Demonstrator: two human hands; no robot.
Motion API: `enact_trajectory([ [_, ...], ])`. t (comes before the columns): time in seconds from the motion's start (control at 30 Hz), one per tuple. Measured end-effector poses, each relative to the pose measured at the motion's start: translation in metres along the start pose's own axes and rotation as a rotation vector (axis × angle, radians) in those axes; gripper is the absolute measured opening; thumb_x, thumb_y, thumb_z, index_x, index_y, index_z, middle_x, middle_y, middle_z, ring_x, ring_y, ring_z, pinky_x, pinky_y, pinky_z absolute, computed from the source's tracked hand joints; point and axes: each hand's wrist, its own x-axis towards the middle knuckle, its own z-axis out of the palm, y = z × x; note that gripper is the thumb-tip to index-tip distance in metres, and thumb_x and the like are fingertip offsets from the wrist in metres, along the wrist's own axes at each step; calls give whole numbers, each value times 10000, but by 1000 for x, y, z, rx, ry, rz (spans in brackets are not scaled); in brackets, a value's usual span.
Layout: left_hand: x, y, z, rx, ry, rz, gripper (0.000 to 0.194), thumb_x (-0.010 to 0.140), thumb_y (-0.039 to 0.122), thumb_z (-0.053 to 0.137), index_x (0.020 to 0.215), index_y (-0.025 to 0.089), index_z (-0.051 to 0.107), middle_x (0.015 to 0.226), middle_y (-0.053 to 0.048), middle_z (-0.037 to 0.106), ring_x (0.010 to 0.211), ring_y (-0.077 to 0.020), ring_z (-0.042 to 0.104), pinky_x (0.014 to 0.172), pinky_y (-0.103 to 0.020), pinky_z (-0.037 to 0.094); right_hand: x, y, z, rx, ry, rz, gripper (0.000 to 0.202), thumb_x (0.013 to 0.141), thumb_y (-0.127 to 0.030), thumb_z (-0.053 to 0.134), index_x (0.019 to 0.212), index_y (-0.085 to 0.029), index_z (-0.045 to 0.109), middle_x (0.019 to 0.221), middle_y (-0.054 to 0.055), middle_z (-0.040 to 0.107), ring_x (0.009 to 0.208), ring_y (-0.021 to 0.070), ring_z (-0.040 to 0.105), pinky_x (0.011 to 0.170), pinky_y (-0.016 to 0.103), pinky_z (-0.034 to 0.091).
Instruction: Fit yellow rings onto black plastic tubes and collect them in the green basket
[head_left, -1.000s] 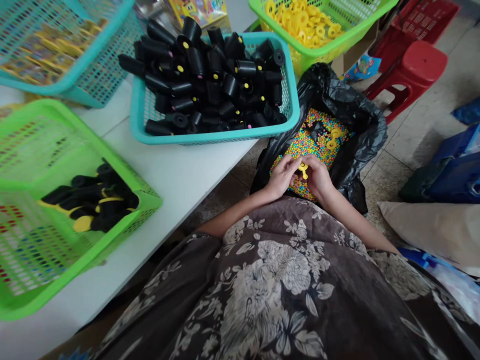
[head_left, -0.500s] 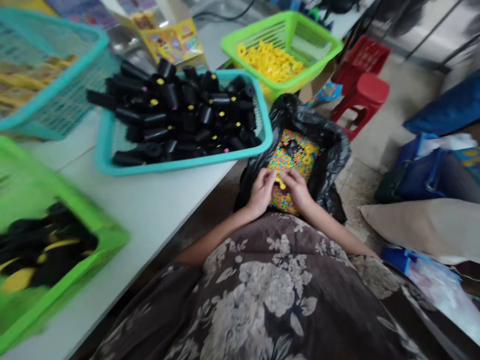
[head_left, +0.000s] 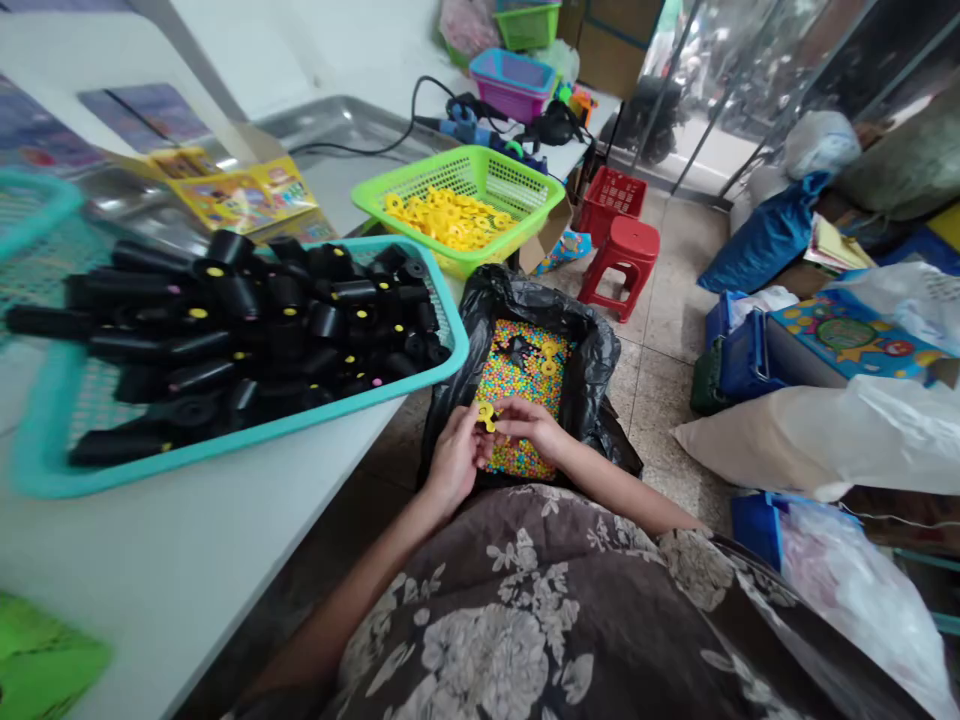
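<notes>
Both hands meet over a box of small multicoloured beads [head_left: 517, 395] lined with a black plastic bag [head_left: 596, 360]. Between the fingertips of my left hand [head_left: 456, 460] is a small yellow plastic piece [head_left: 486, 414] with a ring-like end. The fingers of my right hand [head_left: 532, 428] close on its right side, partly hiding it. On the beads lie another yellow piece [head_left: 550, 360] and a small black part [head_left: 516, 350].
On the table [head_left: 247, 530] stand a turquoise basket [head_left: 300, 445] heaped with black cylindrical parts and a green basket [head_left: 487, 255] of yellow pieces. A red stool [head_left: 630, 250] and a white sack [head_left: 810, 435] stand on the floor to the right.
The view has swung up and to the right, showing more of the far floor. My hands keep hold of the yellow piece, now turned with its ring-like end visible.
</notes>
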Motion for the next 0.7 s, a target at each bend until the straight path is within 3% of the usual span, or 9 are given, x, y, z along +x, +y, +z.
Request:
enact_trajectory([
  [0.07,-1,2,0,-26,-14,-9,622,714,747,785,825,222,470,562,76,552,403,-71,459,358,-159,258,0,0,-1,-31,-11,-36,562,522,-487,952,961,-251,692,700,-59,681,631,139,598,591,259,406],
  [0.17,-4,2,-1,-35,-38,5,627,723,748,790,824,216,473,585,74,564,415,-65,468,361,-153,262,2,1,1,-59,-9,-71,542,563,-548,929,944,-251,683,696,-48,669,629,150,592,590,277,418],
  [0.33,-6,-1,-1,6,-63,24,620,708,714,827,835,214,484,604,75,568,421,-61,484,369,-158,269,3,5,8,-129,118,-151,474,654,-646,840,801,-249,626,673,-44,625,593,133,538,579,285,446],
  [0.5,-10,-7,1,94,-56,117,600,727,737,800,819,214,521,551,82,498,425,-73,446,382,-187,268,0,6,11,-101,213,-106,430,617,-571,836,760,-249,589,584,-81,540,500,100,454,497,249,376],
  [0.7,-15,-7,-4,141,-76,131,577,746,728,777,807,210,533,561,84,482,445,-68,429,413,-198,292,-3,10,12,-148,155,-111,440,644,-590,823,762,-255,563,572,-87,518,456,90,407,453,244,339],
])
